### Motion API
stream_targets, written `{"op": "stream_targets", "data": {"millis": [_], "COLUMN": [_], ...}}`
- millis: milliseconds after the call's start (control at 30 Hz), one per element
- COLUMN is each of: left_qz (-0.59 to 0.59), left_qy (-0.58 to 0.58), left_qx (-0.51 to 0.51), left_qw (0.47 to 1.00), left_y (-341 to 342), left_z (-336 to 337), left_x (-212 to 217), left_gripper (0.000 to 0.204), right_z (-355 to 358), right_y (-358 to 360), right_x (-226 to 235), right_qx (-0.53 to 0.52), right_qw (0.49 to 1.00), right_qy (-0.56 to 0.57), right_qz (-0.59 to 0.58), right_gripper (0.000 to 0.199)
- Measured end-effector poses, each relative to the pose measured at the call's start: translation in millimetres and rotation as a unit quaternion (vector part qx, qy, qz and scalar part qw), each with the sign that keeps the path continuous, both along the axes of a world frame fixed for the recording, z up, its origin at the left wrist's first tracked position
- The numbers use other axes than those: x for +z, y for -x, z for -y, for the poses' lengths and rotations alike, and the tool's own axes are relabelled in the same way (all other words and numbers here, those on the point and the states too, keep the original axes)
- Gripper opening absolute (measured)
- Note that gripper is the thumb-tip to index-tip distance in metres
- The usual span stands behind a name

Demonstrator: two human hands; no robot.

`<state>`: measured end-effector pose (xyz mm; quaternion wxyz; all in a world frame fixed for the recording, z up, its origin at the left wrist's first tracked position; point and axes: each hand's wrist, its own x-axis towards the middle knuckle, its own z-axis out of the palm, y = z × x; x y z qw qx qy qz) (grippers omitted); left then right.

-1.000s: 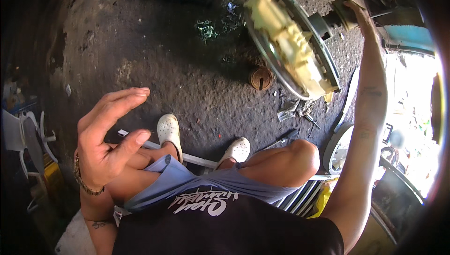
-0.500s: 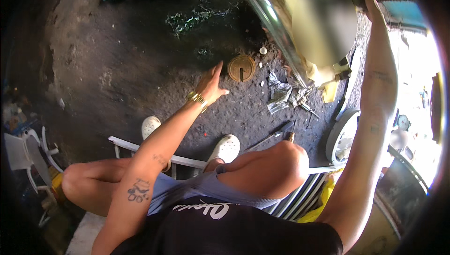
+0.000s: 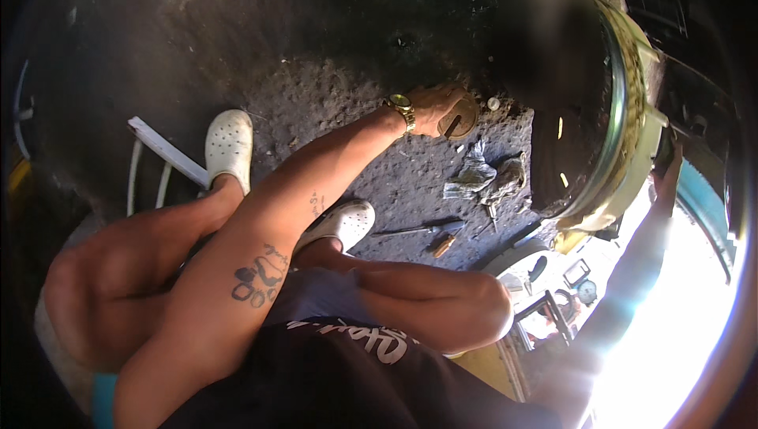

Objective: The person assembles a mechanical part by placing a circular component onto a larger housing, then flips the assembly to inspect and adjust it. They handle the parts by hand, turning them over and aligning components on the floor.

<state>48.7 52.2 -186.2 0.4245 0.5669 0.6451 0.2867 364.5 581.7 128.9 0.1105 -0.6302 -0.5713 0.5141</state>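
Your left hand [image 3: 433, 105] closes its fingers on the small round brass cap [image 3: 458, 119] at twelve o'clock; it looks rigid and light, so pinch its rim. Your right hand [image 3: 667, 172] grips the big round metal drum [image 3: 624, 113] at two o'clock.

The floor [image 3: 316, 105] is rough, dark, pitted concrete, stained and gritty across its whole visible area. The upper and left portions lie in deep shadow; a lit patch runs through the centre. Small debris lies scattered on the floor: crumpled grey scraps [image 3: 485, 176], a long thin tool [image 3: 414, 229] and a short wooden-handled piece [image 3: 442, 245] just beside it. A white slat of a frame [image 3: 170, 153] crosses the floor at the left, with thin white tubes [image 3: 162, 184] beneath it. Strong daylight [image 3: 679, 318] enters from the lower right and overexposes that region. Cluttered objects [image 3: 564, 287] near this bright zone are too washed out to identify.
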Motion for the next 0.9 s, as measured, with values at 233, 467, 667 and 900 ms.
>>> {"op": "stream_targets", "data": {"millis": [233, 467, 667, 900], "left_qz": [-0.001, -0.030, -0.025, -0.043], "left_qy": [-0.056, -0.054, -0.086, -0.065], "left_qx": [-0.013, -0.049, -0.088, -0.134], "left_qw": [0.998, 0.997, 0.992, 0.988], "left_y": [-5, 4, 8, 17], "left_z": [-12, -14, -26, -40], "left_x": [-23, -15, -33, -26], "left_gripper": [0.114, 0.111, 0.113, 0.111], "right_z": [-5, 10, 6, -9], "right_y": [-9, -5, -5, -15], "right_x": [2, 12, 7, 3], "right_qx": [-0.063, 0.062, -0.010, 0.021], "right_qw": [0.997, 0.997, 0.999, 0.999], "right_qy": [-0.042, -0.021, -0.038, -0.040], "right_qz": [-0.033, -0.039, -0.019, -0.030], "right_gripper": [0.056, 0.048, 0.047, 0.050]}}
